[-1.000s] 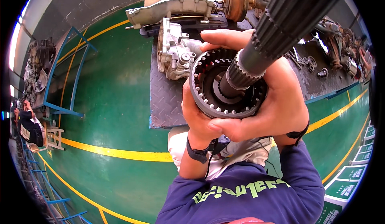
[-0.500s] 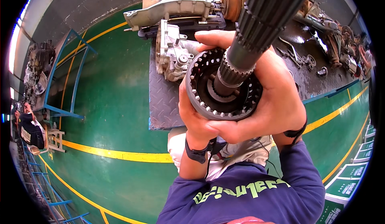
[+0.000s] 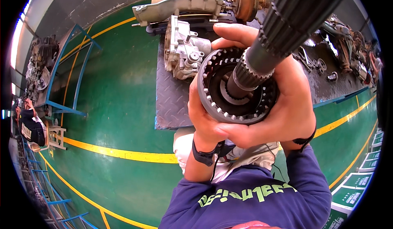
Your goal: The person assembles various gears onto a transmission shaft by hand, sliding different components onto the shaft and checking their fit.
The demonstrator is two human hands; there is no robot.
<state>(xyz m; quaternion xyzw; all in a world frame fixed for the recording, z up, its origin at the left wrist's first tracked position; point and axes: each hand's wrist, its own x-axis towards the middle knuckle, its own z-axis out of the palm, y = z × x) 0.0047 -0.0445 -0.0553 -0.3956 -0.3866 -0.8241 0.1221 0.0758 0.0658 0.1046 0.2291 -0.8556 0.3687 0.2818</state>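
Observation:
Close in front of me, both my hands grip a dark metal gear drum [image 3: 211, 108] with a ring of bright teeth around its open mouth. A splined shaft [image 3: 282, 34] stands out of its centre, tilted up and to the right, its top running to the upper edge of the view. My left hand [image 3: 202, 120] is wrapped round the drum's left side, fingers mostly hidden behind it. My right hand [image 3: 292, 106] holds the right side, thumb along the near rim, other fingers reaching round the far side. The drum's underside is hidden.
A workbench [image 3: 174, 106] with a tread-plate top lies beyond my hands. On it are a small cast housing [image 3: 182, 51], a long cast casing [image 3: 180, 7], a rusty drum [image 3: 245, 1] and loose gears [image 3: 321, 65]. A person [image 3: 32, 126] sits far left, near a blue frame [image 3: 49, 87].
Both hands and the gear drum with its shaft sit slightly farther right in the view. The bench and its parts have shifted right too. The grip looks the same.

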